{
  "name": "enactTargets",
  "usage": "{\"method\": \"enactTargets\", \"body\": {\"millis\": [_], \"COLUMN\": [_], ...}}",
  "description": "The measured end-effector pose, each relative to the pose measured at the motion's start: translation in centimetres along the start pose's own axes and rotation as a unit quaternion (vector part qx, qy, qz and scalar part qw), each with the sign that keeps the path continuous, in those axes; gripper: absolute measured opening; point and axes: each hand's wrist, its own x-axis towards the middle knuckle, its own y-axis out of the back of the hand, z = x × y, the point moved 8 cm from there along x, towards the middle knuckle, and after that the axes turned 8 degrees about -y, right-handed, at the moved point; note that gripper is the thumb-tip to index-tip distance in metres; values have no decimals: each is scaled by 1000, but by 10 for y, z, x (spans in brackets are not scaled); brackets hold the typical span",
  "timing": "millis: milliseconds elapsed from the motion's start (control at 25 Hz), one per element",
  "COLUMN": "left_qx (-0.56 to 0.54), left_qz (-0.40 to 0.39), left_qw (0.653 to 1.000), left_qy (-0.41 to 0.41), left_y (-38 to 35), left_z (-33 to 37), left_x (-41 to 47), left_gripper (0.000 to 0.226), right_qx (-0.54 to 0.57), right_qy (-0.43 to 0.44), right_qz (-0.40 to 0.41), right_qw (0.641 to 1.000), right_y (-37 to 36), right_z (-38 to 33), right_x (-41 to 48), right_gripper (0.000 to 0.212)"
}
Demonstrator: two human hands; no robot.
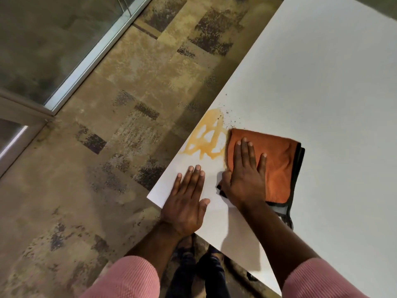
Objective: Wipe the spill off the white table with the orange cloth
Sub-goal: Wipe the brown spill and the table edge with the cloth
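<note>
An orange-brown spill (206,136) with dark specks lies near the left edge of the white table (333,93). The folded orange cloth (279,166), edged in black, lies just right of the spill, its left edge touching it. My right hand (245,175) presses flat on the cloth, fingers spread and pointing away from me. My left hand (185,203) rests flat on the bare table near its corner, just below the spill and holding nothing.
The table's corner (150,196) juts toward a mottled tan carpet (107,147). A glass partition with a metal frame (86,52) runs along the upper left. My feet (193,265) show under the table edge.
</note>
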Motion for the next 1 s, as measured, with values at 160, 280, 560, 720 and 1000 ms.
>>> {"method": "enactTargets", "body": {"millis": [160, 280, 560, 720, 1000], "left_qx": [3, -2, 7, 4, 0], "left_qz": [22, 27, 19, 24, 23], "left_qw": [1000, 1000, 1000, 1000, 1000], "left_qy": [-2, -8, 0, 3, 1], "left_y": [4, 5, 1, 6, 4], "left_z": [1, 3, 1, 3, 0], "left_x": [0, -2, -1, -2, -2], "left_gripper": [72, 73, 74, 74, 72], "right_qx": [-2, -11, 14, -2, 11], "right_qy": [88, 147, 55, 146, 47], "right_qz": [-12, -40, -11, -46, -5], "right_qw": [996, 988, 998, 988, 999], "right_y": [-1, -2, 11, 4, 18], "right_z": [-29, -11, -28, -23, -31], "right_x": [12, -22, 56, 11, 92], "right_gripper": [79, 79, 78, 78, 80]}}
